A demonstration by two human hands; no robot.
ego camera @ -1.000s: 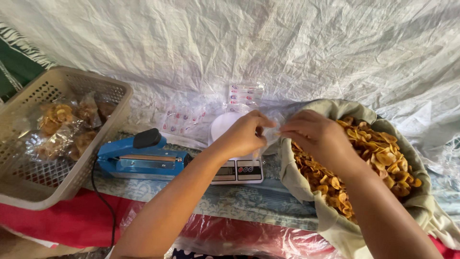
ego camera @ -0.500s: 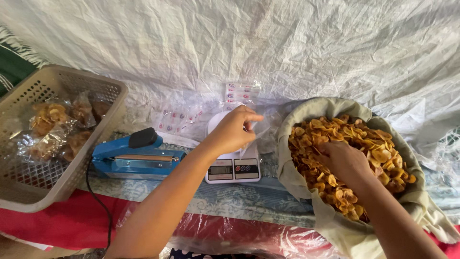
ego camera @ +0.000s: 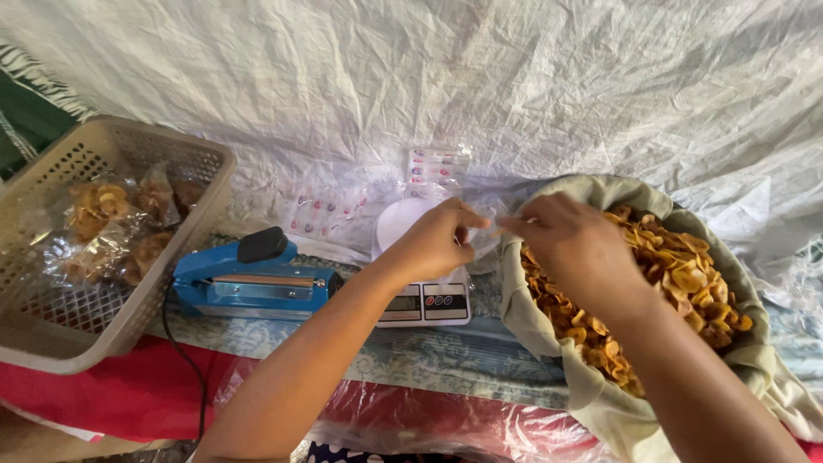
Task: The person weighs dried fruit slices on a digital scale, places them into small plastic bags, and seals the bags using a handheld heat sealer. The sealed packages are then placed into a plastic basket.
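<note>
Two hands: left (ego camera: 433, 243), right (ego camera: 573, 249). One clear bag (ego camera: 482, 230) between them. One scale (ego camera: 426, 300). One blue sealer (ego camera: 253, 279). One basket (ego camera: 129, 304) holding perhaps four filled packets (ego camera: 111, 227); they overlap, so the count is unsure. One cloth sack (ego camera: 600, 394) of chips (ego camera: 686, 274), too many to count. One stack of empty bags (ego camera: 330, 210).

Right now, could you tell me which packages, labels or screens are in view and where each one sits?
Sealed clear snack bags: in the beige basket, left.
Empty clear bags with small red and blue labels: flat against the white sheet, centre.
Scale display: small grey screen, beside round coloured buttons, below the left hand.
</note>
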